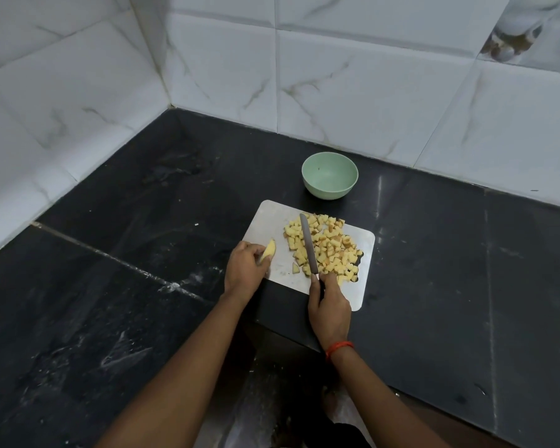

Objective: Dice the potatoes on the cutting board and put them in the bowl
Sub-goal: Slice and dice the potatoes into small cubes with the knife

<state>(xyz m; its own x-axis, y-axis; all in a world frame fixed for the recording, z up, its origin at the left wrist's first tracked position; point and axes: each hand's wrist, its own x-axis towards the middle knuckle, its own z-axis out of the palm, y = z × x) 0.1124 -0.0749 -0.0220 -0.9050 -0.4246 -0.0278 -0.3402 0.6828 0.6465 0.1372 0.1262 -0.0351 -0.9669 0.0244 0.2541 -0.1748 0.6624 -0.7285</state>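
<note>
A white cutting board lies on the black counter. A heap of diced potato covers its right half. My right hand grips the handle of a knife, whose blade lies over the left side of the heap, pointing away from me. At the board's left edge my left hand holds an uncut potato wedge. One small loose piece lies between the hands. A pale green bowl, with nothing in it, stands just beyond the board.
The black stone counter runs wide to the left and right of the board. White marble-look tiled walls meet in a corner behind the bowl. The counter's front edge drops away below my right wrist.
</note>
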